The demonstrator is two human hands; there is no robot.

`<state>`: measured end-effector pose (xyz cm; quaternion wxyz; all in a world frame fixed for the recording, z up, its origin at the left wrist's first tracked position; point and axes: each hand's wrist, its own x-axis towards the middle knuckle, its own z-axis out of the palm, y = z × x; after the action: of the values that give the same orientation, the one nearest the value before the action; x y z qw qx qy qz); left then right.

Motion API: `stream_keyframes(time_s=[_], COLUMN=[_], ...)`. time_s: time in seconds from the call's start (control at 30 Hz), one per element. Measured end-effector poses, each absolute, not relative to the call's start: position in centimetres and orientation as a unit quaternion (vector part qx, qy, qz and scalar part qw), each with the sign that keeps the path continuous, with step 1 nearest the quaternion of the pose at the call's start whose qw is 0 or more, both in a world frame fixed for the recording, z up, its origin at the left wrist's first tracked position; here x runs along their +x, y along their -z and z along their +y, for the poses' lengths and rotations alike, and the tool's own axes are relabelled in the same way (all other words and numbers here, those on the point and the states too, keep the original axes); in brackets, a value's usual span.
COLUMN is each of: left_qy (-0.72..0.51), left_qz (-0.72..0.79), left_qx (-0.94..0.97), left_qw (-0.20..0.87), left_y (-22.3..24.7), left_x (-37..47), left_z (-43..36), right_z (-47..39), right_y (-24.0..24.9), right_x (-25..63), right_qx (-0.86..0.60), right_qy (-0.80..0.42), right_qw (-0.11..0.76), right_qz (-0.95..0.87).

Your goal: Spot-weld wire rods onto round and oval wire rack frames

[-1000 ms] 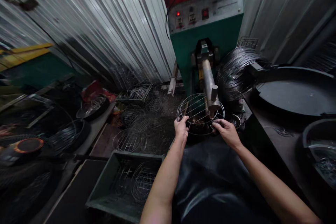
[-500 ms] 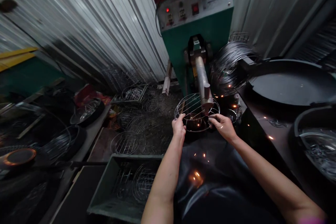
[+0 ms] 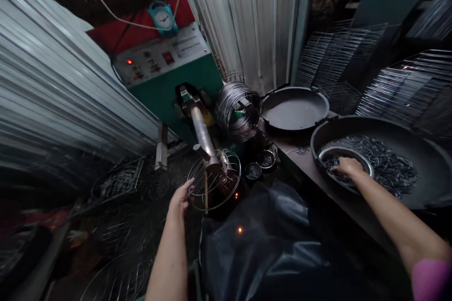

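Note:
My left hand (image 3: 181, 196) pinches the left edge of a round wire rack (image 3: 197, 179), which is by the tip of the metal welding arm (image 3: 203, 134) of a green machine (image 3: 169, 91). Far to the right, my right hand (image 3: 348, 167) reaches into a metal bowl (image 3: 367, 165). Its fingertips are down among small dark metal pieces, and what they hold, if anything, is hidden. The bowl sits inside a large black pan (image 3: 429, 169) that holds many small bent metal pieces (image 3: 391, 162).
A coil of wire (image 3: 229, 108) and a second black pan (image 3: 296, 110) stand behind. Two small bowls (image 3: 253, 170) of metal bits are right of the rack. Wire racks (image 3: 406, 82) lean at the far right. A blue clock (image 3: 163, 18) hangs on the machine. Sparks glow above the dark apron (image 3: 257, 249).
The view has swung right. My right hand has left the rack and moved right into the metal bowl. My left hand still holds the rack, and fewer sparks show.

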<state>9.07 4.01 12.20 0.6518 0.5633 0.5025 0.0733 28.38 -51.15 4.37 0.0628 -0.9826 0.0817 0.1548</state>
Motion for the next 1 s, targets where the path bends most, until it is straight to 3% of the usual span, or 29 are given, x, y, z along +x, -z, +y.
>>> stream_keyframes(time_s=[0.17, 0.33, 0.67, 1.0], left_qy=[-0.149, -0.128, -0.106, -0.097], left_qz=[0.532, 0.549, 0.539, 0.496], left_qx=[0.465, 0.372, 0.403, 0.394], left_qw=[0.692, 0.738, 0.732, 0.768], left_y=[-11.6, -11.7, -12.1, -10.8], left_x=[3.6, -0.6, 0.9, 0.6], left_z=[0.0, -2.9, -1.5, -1.8], right_z=[-51.5, -52.9, -53.4, -53.2], right_y=[-2.1, -1.3, -3.2, -4.9], right_x=[29.6, 30.2, 29.3, 27.5], right_qx=[-0.972, -0.971, -0.975, -0.947], right_qy=[-0.213, -0.219, -0.149, -0.2], right_qw=[0.06, 0.083, 0.159, 0.25], right_qz=[0.077, 0.045, 0.036, -0.021])
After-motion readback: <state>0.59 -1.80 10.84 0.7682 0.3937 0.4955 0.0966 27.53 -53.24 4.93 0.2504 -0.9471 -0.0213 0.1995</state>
